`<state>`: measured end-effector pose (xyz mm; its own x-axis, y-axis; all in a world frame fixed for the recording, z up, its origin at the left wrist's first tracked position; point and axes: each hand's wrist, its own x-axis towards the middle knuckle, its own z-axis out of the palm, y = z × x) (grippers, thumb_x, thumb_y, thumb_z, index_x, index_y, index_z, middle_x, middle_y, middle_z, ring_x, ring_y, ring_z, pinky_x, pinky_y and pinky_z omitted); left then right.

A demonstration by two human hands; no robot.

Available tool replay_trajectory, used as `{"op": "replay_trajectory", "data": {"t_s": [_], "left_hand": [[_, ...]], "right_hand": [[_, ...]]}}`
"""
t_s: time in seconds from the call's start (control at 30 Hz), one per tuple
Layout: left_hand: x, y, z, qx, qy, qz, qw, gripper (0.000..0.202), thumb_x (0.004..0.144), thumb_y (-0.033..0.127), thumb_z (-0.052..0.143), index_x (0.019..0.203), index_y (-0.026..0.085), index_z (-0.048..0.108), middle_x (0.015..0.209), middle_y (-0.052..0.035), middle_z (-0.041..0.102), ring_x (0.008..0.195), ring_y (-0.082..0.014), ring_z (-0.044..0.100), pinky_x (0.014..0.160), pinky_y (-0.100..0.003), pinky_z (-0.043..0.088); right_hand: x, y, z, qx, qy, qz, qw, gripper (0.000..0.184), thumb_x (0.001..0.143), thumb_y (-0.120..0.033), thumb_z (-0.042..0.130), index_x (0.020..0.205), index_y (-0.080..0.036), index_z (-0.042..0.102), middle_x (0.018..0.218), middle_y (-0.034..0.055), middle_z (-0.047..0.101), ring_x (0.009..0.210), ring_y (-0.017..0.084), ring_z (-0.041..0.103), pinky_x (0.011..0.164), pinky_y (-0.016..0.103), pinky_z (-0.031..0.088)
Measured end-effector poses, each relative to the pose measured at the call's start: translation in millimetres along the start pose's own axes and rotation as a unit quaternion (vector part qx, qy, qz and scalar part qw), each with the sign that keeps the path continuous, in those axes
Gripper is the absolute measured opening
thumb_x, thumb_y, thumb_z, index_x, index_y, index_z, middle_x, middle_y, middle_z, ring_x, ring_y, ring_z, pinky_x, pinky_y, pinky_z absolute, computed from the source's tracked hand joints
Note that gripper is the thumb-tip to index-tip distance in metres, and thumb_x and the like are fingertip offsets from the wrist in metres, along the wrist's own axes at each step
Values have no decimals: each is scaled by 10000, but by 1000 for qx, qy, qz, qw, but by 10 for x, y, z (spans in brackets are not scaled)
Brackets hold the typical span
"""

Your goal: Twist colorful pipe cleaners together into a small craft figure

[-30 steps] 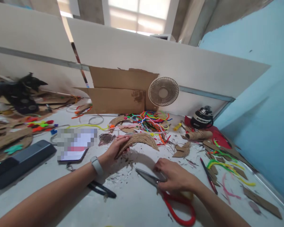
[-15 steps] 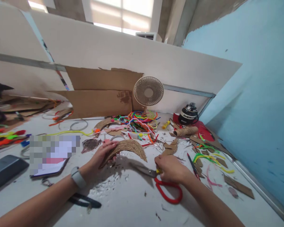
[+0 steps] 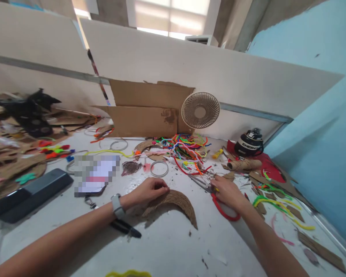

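A crescent-shaped piece (image 3: 175, 198) wound with brown twine lies low over the white table, its curve facing away from me. My left hand (image 3: 151, 192), with a grey watch on the wrist, grips its left part from above; the thumb is partly hidden. To the right, my right hand (image 3: 226, 190) is closed on a pair of scissors (image 3: 223, 209) with red handles. The scissor blades point left and back, towards the pile of pipe cleaners. Something small and yellow shows at the right fingers, too little to make out.
Beyond the hands are coloured pipe cleaners (image 3: 187, 150), a metal ring (image 3: 159, 169), a fan (image 3: 200, 110) and a cardboard roll (image 3: 245, 165). A phone (image 3: 96, 177) and a dark case (image 3: 31, 194) sit left. Cardboard scraps (image 3: 320, 250) lie right.
The view has turned left. My left hand has lowered the crescent towards the table and now holds it from above. My right hand has carried the scissors farther back.
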<state>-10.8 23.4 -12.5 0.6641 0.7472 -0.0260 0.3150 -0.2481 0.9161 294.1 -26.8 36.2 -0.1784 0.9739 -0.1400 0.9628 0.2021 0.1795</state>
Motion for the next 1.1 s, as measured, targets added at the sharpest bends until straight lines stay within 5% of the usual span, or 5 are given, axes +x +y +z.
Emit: {"op": "replay_trajectory", "data": {"t_s": [0.13, 0.43, 0.63, 1.1], "left_hand": [[-10, 46, -49, 137, 26, 55, 989, 371, 819, 435, 446, 772, 130, 650, 602, -3, 568, 546, -105, 458, 505, -199, 314], [124, 88, -116, 243, -40, 83, 966, 286, 813, 361, 486, 871, 146, 665, 740, -42, 665, 622, -119, 551, 537, -186, 337], [90, 175, -83, 358, -13, 106, 928, 270, 804, 383, 504, 880, 185, 672, 701, -48, 666, 598, -140, 560, 505, -212, 291], [-124, 93, 54, 321, 10, 114, 940, 287, 847, 353, 429, 1000, 200, 617, 767, -42, 651, 673, -146, 572, 586, -205, 344]], "right_hand": [[25, -30, -20, 4, -3, -7, 1000, 211, 697, -49, 463, 829, -166, 580, 910, 85, 575, 848, 190, 531, 676, 250, 335], [26, -57, -47, 20, 8, -16, 1000, 163, 696, -91, 461, 803, -156, 565, 871, 95, 571, 829, 207, 535, 672, 262, 345], [53, -24, 12, 15, 8, -27, 999, 159, 696, -98, 460, 805, -156, 561, 883, 97, 569, 826, 209, 541, 671, 266, 351], [-35, 8, 155, 16, 61, -54, 997, 158, 749, -98, 438, 842, -162, 549, 909, 103, 536, 833, 210, 522, 725, 296, 374]]}}
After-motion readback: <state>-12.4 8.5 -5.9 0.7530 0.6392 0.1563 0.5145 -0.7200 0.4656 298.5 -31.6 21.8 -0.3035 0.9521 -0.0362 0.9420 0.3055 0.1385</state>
